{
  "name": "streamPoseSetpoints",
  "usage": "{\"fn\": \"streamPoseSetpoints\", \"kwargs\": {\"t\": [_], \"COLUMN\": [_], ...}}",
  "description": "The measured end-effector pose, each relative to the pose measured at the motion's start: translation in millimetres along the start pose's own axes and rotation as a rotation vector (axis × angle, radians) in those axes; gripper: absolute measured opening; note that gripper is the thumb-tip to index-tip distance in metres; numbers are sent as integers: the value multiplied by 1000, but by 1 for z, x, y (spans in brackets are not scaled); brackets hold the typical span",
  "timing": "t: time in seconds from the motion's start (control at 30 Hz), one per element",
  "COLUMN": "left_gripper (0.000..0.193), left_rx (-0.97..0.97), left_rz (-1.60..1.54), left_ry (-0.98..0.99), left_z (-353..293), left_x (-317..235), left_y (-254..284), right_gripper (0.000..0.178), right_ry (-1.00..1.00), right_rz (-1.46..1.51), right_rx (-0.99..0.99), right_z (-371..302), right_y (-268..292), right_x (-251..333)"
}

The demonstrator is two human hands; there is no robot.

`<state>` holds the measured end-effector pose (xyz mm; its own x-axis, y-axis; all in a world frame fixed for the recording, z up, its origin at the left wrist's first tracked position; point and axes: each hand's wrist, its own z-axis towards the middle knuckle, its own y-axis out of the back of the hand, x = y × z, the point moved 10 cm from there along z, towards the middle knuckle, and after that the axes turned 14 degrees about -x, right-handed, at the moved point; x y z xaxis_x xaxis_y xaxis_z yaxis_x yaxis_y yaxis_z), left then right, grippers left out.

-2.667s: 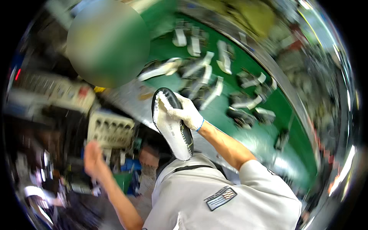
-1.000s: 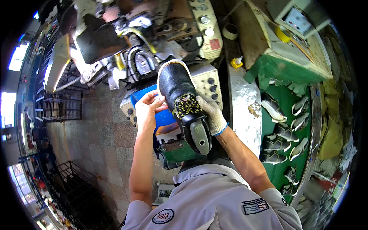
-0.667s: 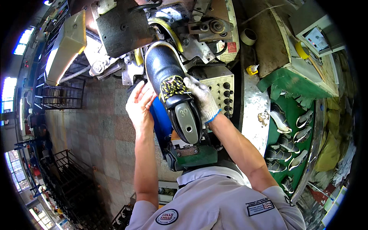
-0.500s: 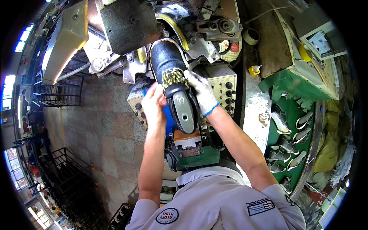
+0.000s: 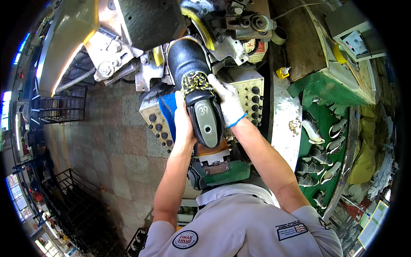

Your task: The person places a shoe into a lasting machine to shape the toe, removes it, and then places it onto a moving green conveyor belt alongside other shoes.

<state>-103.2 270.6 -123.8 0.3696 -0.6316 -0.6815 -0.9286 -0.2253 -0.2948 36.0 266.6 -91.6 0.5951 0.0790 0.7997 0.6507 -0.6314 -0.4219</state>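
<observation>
A black leather shoe [image 5: 185, 58] with black-and-yellow laces points its toe away from me, up against the machine's metal parts. Inside its opening sits a grey shoe last [image 5: 204, 122] with a round hole. My left hand [image 5: 183, 118], bare, is wrapped along the shoe's left side, its fingertips partly hidden. On the right side, my right hand [image 5: 227, 100] in a white glove grips the shoe near the laces. Around the toe, the machine's yellow-edged clamp parts [image 5: 201, 28] and metal plates [image 5: 231, 51] stand close.
Two beige control panels with black knobs [image 5: 255, 100] flank the shoe. A dark metal block [image 5: 150, 21] hangs above left. At right, several grey shoe uppers [image 5: 319, 156] lie on a green surface [image 5: 306, 115]. Black racks [image 5: 64, 105] stand on the tiled floor to the left.
My left hand has moved from beside the laces to flat against the shoe's left side. The right hand keeps its grip, and the view has shifted slightly.
</observation>
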Motion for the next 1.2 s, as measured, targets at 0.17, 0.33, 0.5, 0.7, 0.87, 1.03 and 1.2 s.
{"fn": "streamPoseSetpoints", "kwargs": {"t": [0.17, 0.33, 0.5, 0.7, 0.87, 1.03, 1.2], "left_gripper": [66, 66, 58, 63, 62, 50, 77], "left_rx": [8, 7, 162, 264, 207, 250, -47], "left_rz": [20, 58, -17, -48, -13, 814, 1077], "left_ry": [35, -14, -286, -336, -248, -479, -265], "left_z": [3, 7, 39, 39, 45, 94, 90], "left_x": [-4, -4, 6, 2, 17, 171, 182], "left_y": [1, -1, 5, -6, 13, 157, 181], "right_gripper": [34, 36, 41, 43, 39, 49, 60], "right_ry": [-14, -130, 241, 182, 164, -54, 101], "right_rz": [17, 95, -175, -166, -142, 205, -85], "right_rx": [-16, -56, -85, -99, -143, -4, -196], "right_z": [0, 6, 19, 16, 14, -11, -63], "right_y": [-1, 5, 17, 17, 34, 143, 201], "right_x": [-9, -19, -25, -24, -23, -32, 12]}}
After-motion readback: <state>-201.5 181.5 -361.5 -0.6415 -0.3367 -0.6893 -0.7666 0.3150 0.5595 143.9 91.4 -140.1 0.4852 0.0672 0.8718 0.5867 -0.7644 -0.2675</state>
